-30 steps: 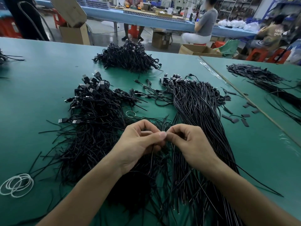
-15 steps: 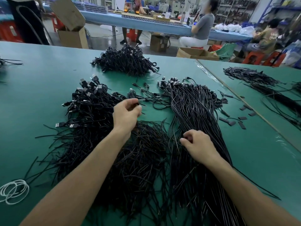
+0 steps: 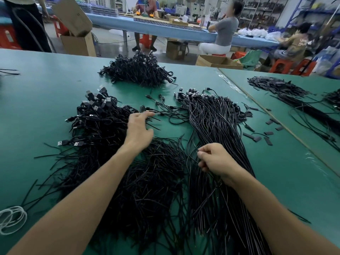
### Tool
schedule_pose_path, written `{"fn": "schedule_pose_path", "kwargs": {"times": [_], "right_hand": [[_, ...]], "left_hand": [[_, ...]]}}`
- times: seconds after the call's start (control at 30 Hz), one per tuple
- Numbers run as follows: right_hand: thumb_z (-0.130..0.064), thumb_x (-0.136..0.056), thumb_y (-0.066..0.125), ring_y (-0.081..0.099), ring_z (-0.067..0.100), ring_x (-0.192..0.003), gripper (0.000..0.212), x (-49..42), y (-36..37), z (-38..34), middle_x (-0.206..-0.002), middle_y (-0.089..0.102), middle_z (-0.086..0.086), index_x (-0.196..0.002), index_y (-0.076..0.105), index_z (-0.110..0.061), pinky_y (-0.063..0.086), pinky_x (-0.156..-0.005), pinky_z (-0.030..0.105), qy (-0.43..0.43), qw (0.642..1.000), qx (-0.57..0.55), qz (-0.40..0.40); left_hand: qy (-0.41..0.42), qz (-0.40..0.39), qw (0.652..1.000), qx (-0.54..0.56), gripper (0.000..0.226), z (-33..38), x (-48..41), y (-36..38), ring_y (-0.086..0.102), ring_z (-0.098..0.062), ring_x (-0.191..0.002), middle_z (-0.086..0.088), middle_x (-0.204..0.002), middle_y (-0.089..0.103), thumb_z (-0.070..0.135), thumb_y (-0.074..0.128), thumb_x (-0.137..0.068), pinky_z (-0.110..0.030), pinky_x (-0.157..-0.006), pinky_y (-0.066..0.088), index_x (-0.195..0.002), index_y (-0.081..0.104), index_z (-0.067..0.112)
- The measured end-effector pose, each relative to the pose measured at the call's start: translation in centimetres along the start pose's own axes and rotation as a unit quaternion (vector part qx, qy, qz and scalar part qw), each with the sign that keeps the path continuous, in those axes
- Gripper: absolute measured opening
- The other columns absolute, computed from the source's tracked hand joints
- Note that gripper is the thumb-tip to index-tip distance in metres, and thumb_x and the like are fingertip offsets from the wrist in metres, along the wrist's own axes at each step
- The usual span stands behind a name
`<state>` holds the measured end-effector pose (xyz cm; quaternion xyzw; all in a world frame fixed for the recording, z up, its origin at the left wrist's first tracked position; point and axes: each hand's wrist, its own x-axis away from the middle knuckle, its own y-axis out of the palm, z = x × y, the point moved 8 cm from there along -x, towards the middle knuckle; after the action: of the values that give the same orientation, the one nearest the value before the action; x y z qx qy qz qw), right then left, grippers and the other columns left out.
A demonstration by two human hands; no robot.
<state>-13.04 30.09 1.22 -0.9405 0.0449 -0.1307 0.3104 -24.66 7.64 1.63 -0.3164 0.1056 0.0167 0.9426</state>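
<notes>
Reaching forward over the green bench (image 3: 36, 92), the left hand (image 3: 138, 127) lies palm down with its fingers fairly straight and released. Its fingertips (image 3: 150, 113) are at a small plug (image 3: 142, 108) on one of the short loose leads (image 3: 165, 109) that lie just beyond it. Whether a finger actually touches the plug cannot be told.

The right hand (image 3: 217, 160) sits nearer the body, grasping a thin black wire (image 3: 190, 155). Thumb and forefinger pinch it at the left edge of the long bundle (image 3: 215, 122), and the wire bows out to the left of the knuckles. The long bundle runs from beyond the right hand, where its plug ends fan out, back under the right wrist and along the forearm.

Between the two hands and under the left forearm spreads a heap of cut wires (image 3: 147, 184). To the left of the left hand is a pile of leads with USB plugs (image 3: 95, 115), with some plugs standing up at its far side. Well beyond both hands lies a tangled heap (image 3: 138, 72). To the right of the right hand, flat black strips (image 3: 257, 138) are scattered on the bench. Far to the left of the left elbow lie white loops (image 3: 11, 218).
</notes>
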Motion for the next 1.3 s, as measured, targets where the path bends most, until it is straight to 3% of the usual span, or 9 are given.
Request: {"fn": "schedule_pose_path", "kwargs": {"times": [0.2,0.27,0.33,0.47,0.6,0.73,0.93,1.1,1.3], "right_hand": [[-0.019,-0.097,0.061,0.046,-0.004,-0.05,0.013,4.4,2.0,-8.5,-0.058,0.053,-0.017,-0.084,0.066,-0.018,0.036,-0.05,0.011,-0.192,0.974,-0.038,-0.111],[-0.031,-0.093,0.065,0.045,-0.003,-0.048,0.022,5.7,1.4,-9.9,-0.055,0.054,-0.016,-0.078,0.068,-0.016,0.036,-0.05,0.012,-0.244,0.967,0.006,-0.074],[-0.035,-0.092,0.066,0.043,-0.001,-0.046,0.026,6.0,-0.2,-9.8,-0.054,0.053,-0.011,-0.074,0.068,-0.016,0.036,-0.048,0.014,-0.255,0.965,0.061,-0.01],[-0.032,-0.097,0.059,0.042,0.001,-0.048,0.026,4.9,-4.6,-7.2,-0.06,0.051,-0.008,-0.077,0.061,-0.016,0.039,-0.049,0.01,-0.204,0.968,0.106,0.104],[-0.033,-0.099,0.057,0.042,0.006,-0.056,0.027,4.4,-7.2,-6.1,-0.062,0.049,-0.006,-0.075,0.055,-0.019,0.036,-0.053,0.01,-0.201,0.948,0.122,0.214],[-0.032,-0.099,0.057,0.046,0.012,-0.061,0.026,4.3,-10.3,-5.6,-0.065,0.051,-0.004,-0.078,0.055,-0.017,0.033,-0.06,0.024,-0.204,0.917,0.129,0.317],[-0.035,-0.099,0.056,0.06,0.019,-0.091,0.021,2.1,-7.0,-2.8,-0.098,0.063,0.003,-0.096,0.063,-0.017,0.046,-0.081,0.032,-0.085,0.93,0.331,0.136],[-0.069,-0.095,0.022,0.042,-0.002,-0.126,0.067,5.1,0.0,-7.0,-0.141,0.052,-0.01,-0.144,0.044,-0.029,0.033,-0.106,0.023,-0.253,0.94,0.226,-0.039],[-0.028,-0.102,0.051,0.052,-0.003,-0.059,0.022,6.7,0.0,-9.8,-0.067,0.059,-0.027,-0.094,0.07,-0.019,0.038,-0.055,0.011,-0.323,0.945,0.038,0.04]], "left_hand": [[0.23,-0.233,0.945,0.016,0.033,8.0,6.3,5.9,0.058,-0.022,-0.104,-0.006,-0.113,0.063,0.006,0.059,-0.082,-0.038,-0.091,0.051,-0.114,0.068,0.011],[0.232,-0.169,0.957,0.033,0.012,8.1,6.4,5.2,0.059,-0.022,-0.09,-0.008,-0.098,0.064,0.004,0.054,-0.086,-0.043,-0.078,0.052,-0.086,0.066,0.002],[0.175,-0.068,0.979,0.073,0.03,6.9,5.4,3.2,0.054,-0.015,-0.078,-0.003,-0.083,0.06,0.016,0.05,-0.099,-0.038,-0.067,0.045,-0.071,0.058,0.01],[0.234,0.115,0.963,0.067,0.039,7.4,6.6,-2.4,0.05,-0.016,-0.058,0.0,-0.063,0.054,0.025,0.065,-0.095,-0.023,-0.06,0.045,-0.063,0.052,0.007],[0.359,0.151,0.919,0.065,0.037,10.3,11.0,-4.4,0.04,-0.013,-0.047,0.001,-0.054,0.046,0.021,0.07,-0.085,-0.02,-0.045,0.038,-0.058,0.048,0.01],[0.332,0.241,0.909,0.071,0.023,9.5,11.5,-9.2,0.042,-0.014,-0.047,0.015,-0.057,0.044,0.019,0.068,-0.085,-0.009,-0.044,0.035,-0.067,0.056,0.015],[0.264,0.137,0.95,-0.097,0.032,8.3,9.9,-8.7,0.049,-0.008,-0.052,0.017,-0.064,0.05,0.043,0.058,-0.09,-0.023,-0.05,0.039,-0.071,0.065,0.019],[0.261,0.027,0.952,-0.155,0.035,8.7,10.6,-5.3,0.056,-0.014,-0.061,0.014,-0.071,0.056,0.05,0.046,-0.091,-0.03,-0.054,0.043,-0.08,0.065,0.023],[0.229,-0.002,0.966,-0.122,0.04,8.8,10.9,-5.0,0.052,-0.007,-0.058,0.012,-0.067,0.054,0.059,0.043,-0.094,-0.028,-0.05,0.035,-0.076,0.056,0.025]]}}
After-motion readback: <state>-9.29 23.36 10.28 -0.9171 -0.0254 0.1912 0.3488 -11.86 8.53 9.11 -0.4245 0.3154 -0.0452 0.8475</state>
